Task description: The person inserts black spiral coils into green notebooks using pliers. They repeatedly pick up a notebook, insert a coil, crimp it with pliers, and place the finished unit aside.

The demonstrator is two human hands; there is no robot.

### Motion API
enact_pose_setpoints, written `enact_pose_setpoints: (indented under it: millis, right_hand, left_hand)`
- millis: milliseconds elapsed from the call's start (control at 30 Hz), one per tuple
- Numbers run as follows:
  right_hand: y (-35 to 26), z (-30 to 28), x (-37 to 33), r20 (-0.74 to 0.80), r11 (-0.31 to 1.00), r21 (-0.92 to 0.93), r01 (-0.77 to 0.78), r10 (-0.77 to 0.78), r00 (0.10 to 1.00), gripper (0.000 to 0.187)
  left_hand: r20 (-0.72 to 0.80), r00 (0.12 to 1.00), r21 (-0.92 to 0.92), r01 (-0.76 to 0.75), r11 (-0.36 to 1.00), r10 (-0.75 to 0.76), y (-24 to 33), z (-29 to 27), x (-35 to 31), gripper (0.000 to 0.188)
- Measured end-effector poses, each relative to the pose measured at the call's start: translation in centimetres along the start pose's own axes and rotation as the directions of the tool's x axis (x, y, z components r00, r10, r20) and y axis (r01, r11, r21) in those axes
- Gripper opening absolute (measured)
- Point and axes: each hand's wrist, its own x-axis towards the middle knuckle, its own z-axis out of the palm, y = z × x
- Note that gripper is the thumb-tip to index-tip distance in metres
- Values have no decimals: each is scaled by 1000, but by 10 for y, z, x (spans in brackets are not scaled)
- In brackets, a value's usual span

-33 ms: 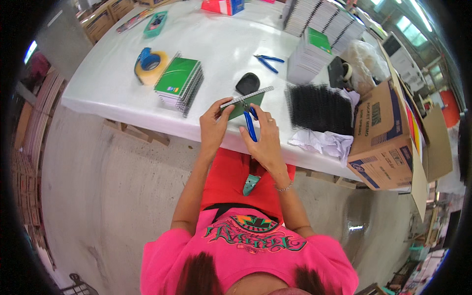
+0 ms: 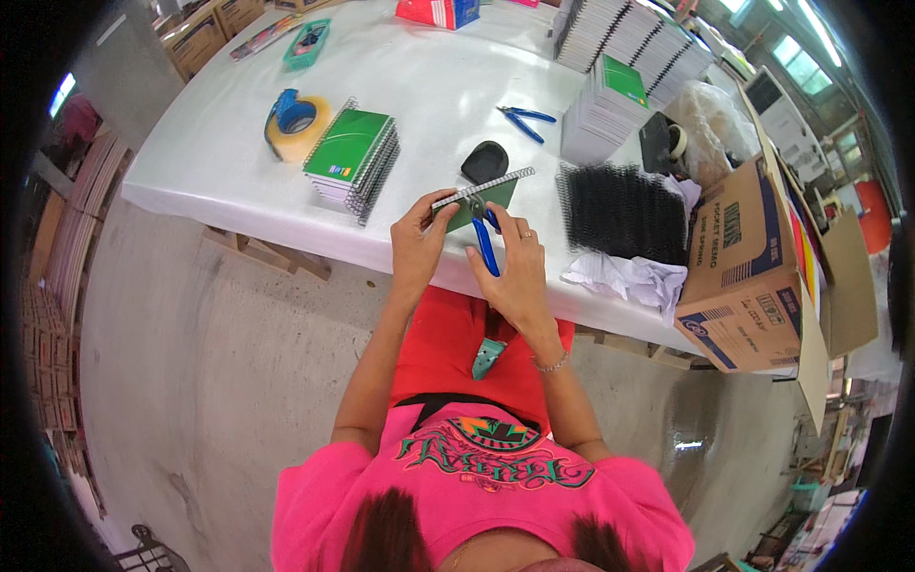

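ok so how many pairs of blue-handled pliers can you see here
2. One pair of pliers is in the right hand, at the green notebook held by the left hand. A spare pair lies on the white table.

Left hand (image 2: 416,250) covers left end of green spiral notebook (image 2: 486,198). Right hand (image 2: 516,275) hides most of blue-handled pliers (image 2: 485,243); tip too small to see what it grips. Red pack (image 2: 434,11) cut off by top edge. Bottom of brown cardboard box (image 2: 748,276) bent near rim. Bag with teal things (image 2: 309,40) too small to tell. Person's head cut off at bottom edge.
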Motion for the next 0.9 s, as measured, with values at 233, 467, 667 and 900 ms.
enact_pose_setpoints:
  millis: [233,467,667,900]
  right_hand:
    - [-9,7,-2,22,987,-133,94,-92,996,63]
    - [-6,14,-3,0,987,-123,102,-103,995,63]
    - [-6,15,-3,-24,986,-105,132,-135,991,60]
    - [-10,15,-4,-55,980,-97,172,-178,982,45]
  left_hand:
    - [47,998,-35,33,999,-31,3,-6,0,23]
    - [69,996,-61,54,997,-50,8,-5,-2,30]
    - [66,997,50,46,998,-49,9,-6,-2,30]
    - [-7,1000,90,-21,996,22,-1,-4,-4,31]
